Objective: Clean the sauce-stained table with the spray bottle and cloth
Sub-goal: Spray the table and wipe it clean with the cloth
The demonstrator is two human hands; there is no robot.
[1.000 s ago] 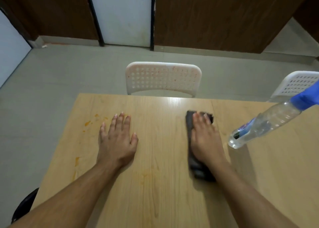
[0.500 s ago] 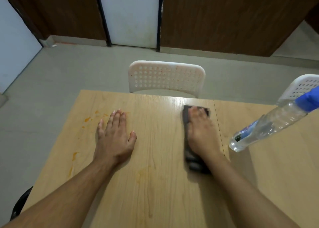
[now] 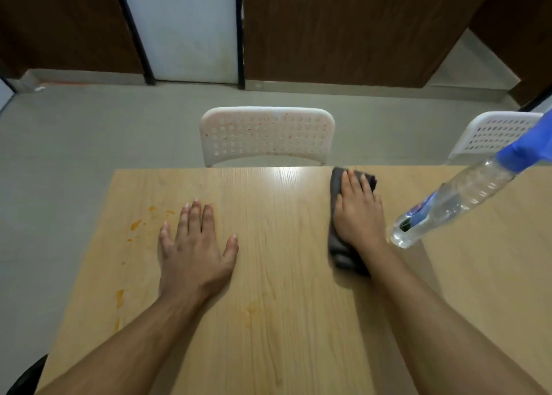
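Note:
My right hand (image 3: pixel 357 212) lies flat with straight fingers on a dark grey cloth (image 3: pixel 337 245), pressing it onto the light wooden table (image 3: pixel 286 320) near its far edge. My left hand (image 3: pixel 195 248) rests flat on the bare tabletop, fingers straight. Orange sauce stains (image 3: pixel 136 224) mark the wood left of that hand, with more smears (image 3: pixel 119 297) along the left edge and a faint patch (image 3: pixel 254 311) in the middle. A clear spray bottle (image 3: pixel 451 203) with a blue top stands on the table right of the cloth, untouched.
A white perforated chair (image 3: pixel 267 134) stands at the far side of the table, and a second white chair (image 3: pixel 493 133) at the far right. Grey floor lies to the left. A dark round object (image 3: pixel 27 376) shows at the bottom left corner.
My right hand has pushed the cloth away from me, toward the table's far edge. My left hand stays flat in the same spot. The camera view has tilted a little.

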